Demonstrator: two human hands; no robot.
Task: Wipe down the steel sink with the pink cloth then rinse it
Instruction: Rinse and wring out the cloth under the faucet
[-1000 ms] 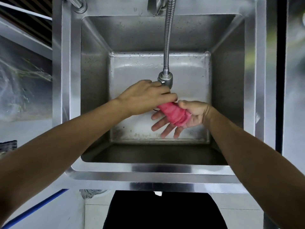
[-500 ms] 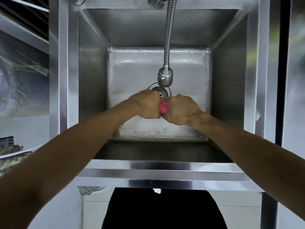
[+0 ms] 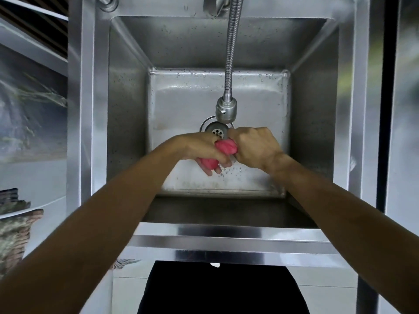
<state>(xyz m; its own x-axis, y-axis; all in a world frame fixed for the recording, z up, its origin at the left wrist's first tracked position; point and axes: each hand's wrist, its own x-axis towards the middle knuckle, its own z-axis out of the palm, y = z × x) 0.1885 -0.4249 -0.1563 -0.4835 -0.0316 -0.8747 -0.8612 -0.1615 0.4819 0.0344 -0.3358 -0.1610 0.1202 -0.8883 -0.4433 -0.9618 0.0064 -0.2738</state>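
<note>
Both hands hold the pink cloth (image 3: 226,148) over the middle of the deep steel sink (image 3: 127,123). The cloth is rolled into a tight twist. My left hand (image 3: 199,150) grips its lower end, where a pink lump shows under the fingers. My right hand (image 3: 254,146) is closed around its upper end. Water drops fall below the hands onto the sink floor. The drain (image 3: 216,130) lies just beyond the hands, under the faucet head (image 3: 226,109).
A flexible metal faucet hose (image 3: 232,53) hangs down from the back rim into the basin. The sink's front rim (image 3: 226,241) lies close to my body. A steel panel (image 3: 405,132) stands at the right, and a woven basket (image 3: 13,234) at the left.
The cloth went from lying loosely in my open right palm to being gripped in both fists. The fists have since turned apart, twisting it, and drops now fall.
</note>
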